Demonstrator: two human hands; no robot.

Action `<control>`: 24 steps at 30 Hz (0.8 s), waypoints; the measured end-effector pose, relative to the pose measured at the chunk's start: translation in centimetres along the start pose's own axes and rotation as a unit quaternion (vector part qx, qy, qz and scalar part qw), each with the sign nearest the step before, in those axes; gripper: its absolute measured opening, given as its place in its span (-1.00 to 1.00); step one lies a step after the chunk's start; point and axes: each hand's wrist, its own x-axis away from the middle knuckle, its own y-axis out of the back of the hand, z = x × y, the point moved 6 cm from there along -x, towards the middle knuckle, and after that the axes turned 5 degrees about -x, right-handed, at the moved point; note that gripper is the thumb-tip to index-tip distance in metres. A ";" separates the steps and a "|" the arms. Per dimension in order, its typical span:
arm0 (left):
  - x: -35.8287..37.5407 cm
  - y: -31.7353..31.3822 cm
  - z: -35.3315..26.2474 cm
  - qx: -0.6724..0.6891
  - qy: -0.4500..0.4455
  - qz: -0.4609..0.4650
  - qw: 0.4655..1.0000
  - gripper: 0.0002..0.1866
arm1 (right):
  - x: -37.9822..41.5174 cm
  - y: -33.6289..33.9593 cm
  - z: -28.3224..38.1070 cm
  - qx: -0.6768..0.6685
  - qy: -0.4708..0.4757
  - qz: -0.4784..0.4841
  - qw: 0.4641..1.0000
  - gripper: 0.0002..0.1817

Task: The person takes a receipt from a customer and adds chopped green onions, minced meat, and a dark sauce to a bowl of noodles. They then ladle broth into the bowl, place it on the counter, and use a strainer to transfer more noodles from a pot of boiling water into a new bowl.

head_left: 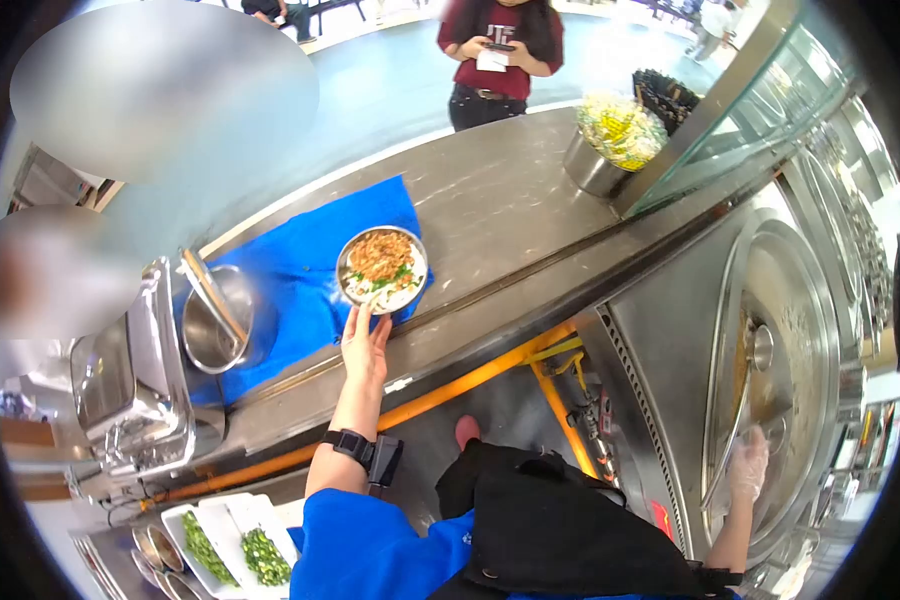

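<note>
My left hand [365,345], bare, grips the near rim of a round metal bowl [346,290] at the front edge of the counter. In the bowl lie white noodles [400,297], brown minced topping [381,256] and chopped greens. My right hand [750,465], in a clear plastic glove, is over the near side of a big round pan [795,360]. Its fingers look curled, and what they hold, if anything, I cannot make out. A long-handled ladle [760,348] rests in the pan, its handle running close to that hand.
A blue cloth [295,240] lies under the bowl and a metal pot [202,345]. Chafing dishes [120,370] stand left. White trays [210,515] hold chopped greens. A metal bucket [595,170] and glass screen [750,120] are at right. A person [500,50] stands across the counter.
</note>
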 end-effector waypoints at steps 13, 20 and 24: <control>28.5 -6.0 -4.2 -0.420 -0.212 0.190 0.862 -0.22 | 15.1 0.1 39.0 -0.330 0.664 0.309 0.596 -0.76; 41.0 1.0 -2.8 -0.510 -0.226 0.071 0.827 -0.10 | 30.4 -3.6 34.6 -0.184 0.638 0.592 0.457 -0.63; 47.5 5.9 -1.0 -0.579 -0.271 0.007 0.769 -0.06 | 35.7 -3.6 30.4 -0.178 0.691 0.578 0.396 -0.69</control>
